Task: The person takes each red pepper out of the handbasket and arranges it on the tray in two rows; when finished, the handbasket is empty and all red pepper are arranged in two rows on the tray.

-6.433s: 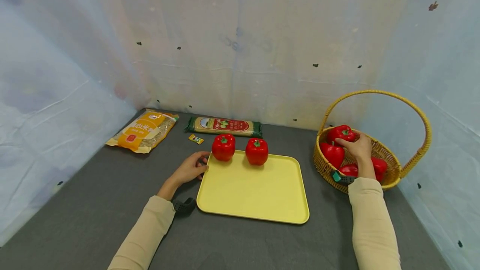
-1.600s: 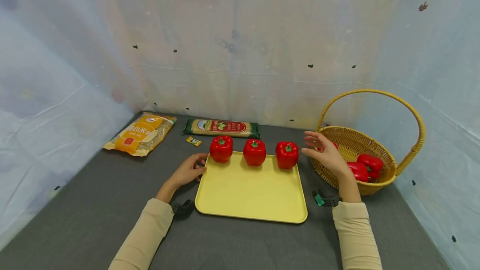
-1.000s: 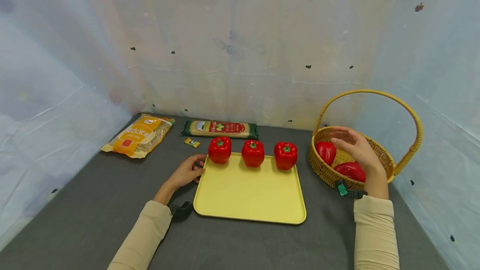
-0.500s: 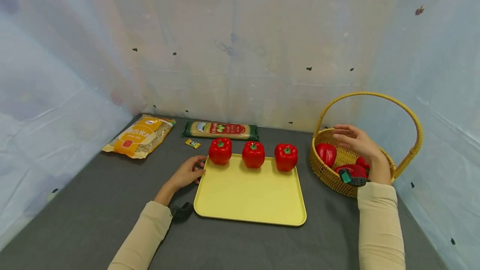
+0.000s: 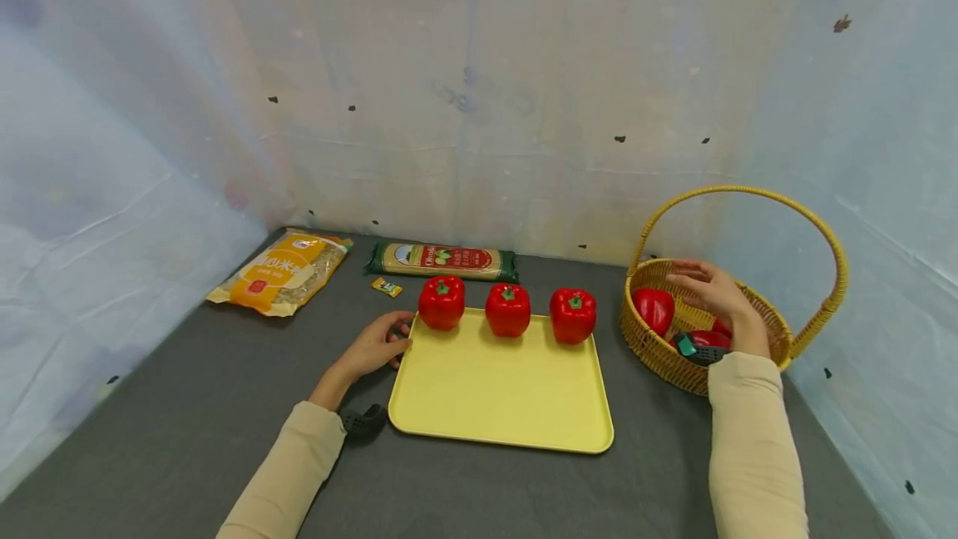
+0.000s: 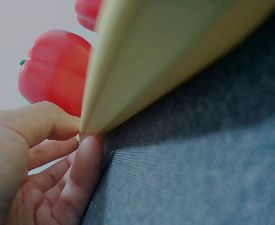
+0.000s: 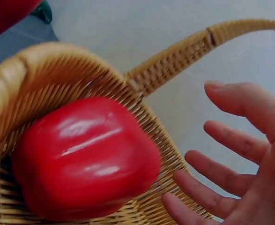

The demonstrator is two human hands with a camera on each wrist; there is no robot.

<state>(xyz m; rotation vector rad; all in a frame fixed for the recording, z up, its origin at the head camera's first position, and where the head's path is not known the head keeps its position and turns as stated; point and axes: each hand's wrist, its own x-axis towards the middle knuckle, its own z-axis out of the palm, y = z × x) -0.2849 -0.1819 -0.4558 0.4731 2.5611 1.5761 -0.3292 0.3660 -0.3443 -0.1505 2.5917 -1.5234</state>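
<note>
My left hand (image 5: 374, 346) pinches the left rim of a yellow tray (image 5: 501, 398); the left wrist view has thumb and fingers meeting at the tray's rim (image 6: 91, 93). Along the far edge of the tray stand three red bell peppers: left (image 5: 441, 304), middle (image 5: 508, 311) and right (image 5: 573, 317). Over the wicker basket (image 5: 659, 364) hovers my right hand (image 5: 714, 294), fingers spread and holding nothing. Beside those fingers in the right wrist view, a red bell pepper (image 7: 85, 159) lies on its side against the basket wall. More red pepper shows in the basket, partly hidden by my wrist.
A tall handle (image 5: 748, 189) arches over the basket. Behind the tray lie a long green-ended pasta packet (image 5: 441, 261) and a small yellow sachet (image 5: 387, 287). An orange-labelled grain bag (image 5: 280, 273) is at back left. Patterned sheets hang around the grey table.
The right hand has set a third pepper from the basket on the tray's far right corner, let go, and moved back over the basket. My left hand stays at the tray's rim.
</note>
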